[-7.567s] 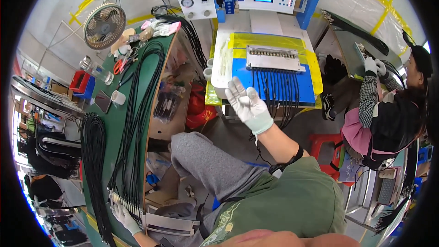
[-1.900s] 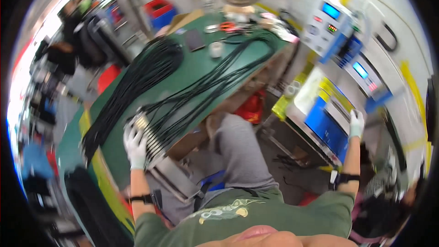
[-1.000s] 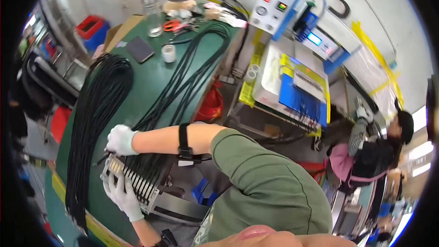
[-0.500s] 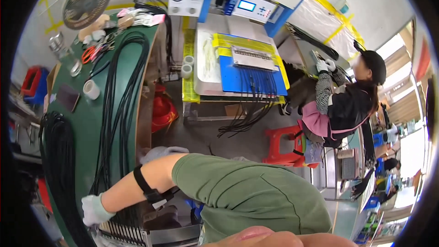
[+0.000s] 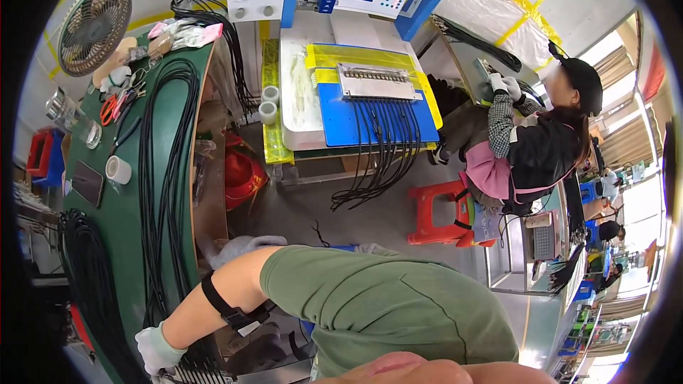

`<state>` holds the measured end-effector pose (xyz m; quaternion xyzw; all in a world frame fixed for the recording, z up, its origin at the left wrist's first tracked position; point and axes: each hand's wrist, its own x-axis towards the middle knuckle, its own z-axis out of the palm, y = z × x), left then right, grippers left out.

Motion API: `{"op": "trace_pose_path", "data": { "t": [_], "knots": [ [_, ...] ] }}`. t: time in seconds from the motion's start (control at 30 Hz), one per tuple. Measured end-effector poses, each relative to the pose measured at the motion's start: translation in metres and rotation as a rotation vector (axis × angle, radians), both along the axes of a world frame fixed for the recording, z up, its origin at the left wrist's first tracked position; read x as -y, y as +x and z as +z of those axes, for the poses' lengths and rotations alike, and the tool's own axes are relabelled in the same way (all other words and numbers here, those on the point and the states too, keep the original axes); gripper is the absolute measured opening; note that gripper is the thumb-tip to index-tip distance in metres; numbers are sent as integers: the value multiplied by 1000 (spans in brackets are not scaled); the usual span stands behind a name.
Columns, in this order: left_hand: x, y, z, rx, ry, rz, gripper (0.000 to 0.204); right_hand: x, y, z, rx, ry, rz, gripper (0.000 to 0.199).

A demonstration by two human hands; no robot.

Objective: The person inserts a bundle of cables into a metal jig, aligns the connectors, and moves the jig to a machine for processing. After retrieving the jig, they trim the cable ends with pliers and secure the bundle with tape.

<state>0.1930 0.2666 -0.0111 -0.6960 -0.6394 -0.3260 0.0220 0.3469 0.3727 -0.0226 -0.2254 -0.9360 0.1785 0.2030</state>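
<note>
My right arm, in a green sleeve with a black band near the elbow, reaches across to the lower left. My right hand (image 5: 157, 349), in a white glove, is closed on the end of a metal comb-like cable rack (image 5: 200, 376) at the picture's bottom edge. The rack lies at the near end of a long green bench (image 5: 126, 238). Black cables (image 5: 169, 171) run along the bench toward the rack, and a thick bundle of black cables (image 5: 85, 277) lies at its left side. My left hand is out of sight.
A fan (image 5: 93, 24), scissors (image 5: 109, 108), a white tape roll (image 5: 117, 169) and a phone (image 5: 87, 183) lie on the bench. Ahead stands a machine with a blue plate (image 5: 370, 119) hung with cables. A co-worker (image 5: 530, 149) sits by a red stool (image 5: 442, 206) at the right.
My view has swung from the bench toward the machine and the co-worker. My right hand stays on the cable rack, and my left hand has dropped out of view.
</note>
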Motion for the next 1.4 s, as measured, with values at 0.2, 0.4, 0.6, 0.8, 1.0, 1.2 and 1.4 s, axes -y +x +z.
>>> {"op": "trace_pose_path", "data": {
  "t": [0.2, 0.4, 0.6, 0.8, 1.0, 1.2, 1.4],
  "knots": [
    [1, 13, 7, 97, -1, -24, 29, -2, -11, -18, -82, 170, -70, 23],
    [10, 0, 13, 47, 46, -44, 32, 7, -16, -5, -37, 188, -41, 23],
    [16, 21, 29, 57, 6, -23, 33, 4, -22, -8, 95, 173, -35, 23],
    [20, 26, 31, 97, -6, -6, 33, -2, -28, -16, 39, 223, -37, 25],
    [21, 27, 29, 147, -3, 11, 34, 2, -25, -10, 48, 170, -40, 27],
    [-19, 2, 1, 575, 500, -928, 36, 3, -22, -1, 52, 269, -71, 20],
    [36, -56, 10, 691, -121, 90, 36, 27, -54, 23, -342, 265, 68, 9]
  ]
}}
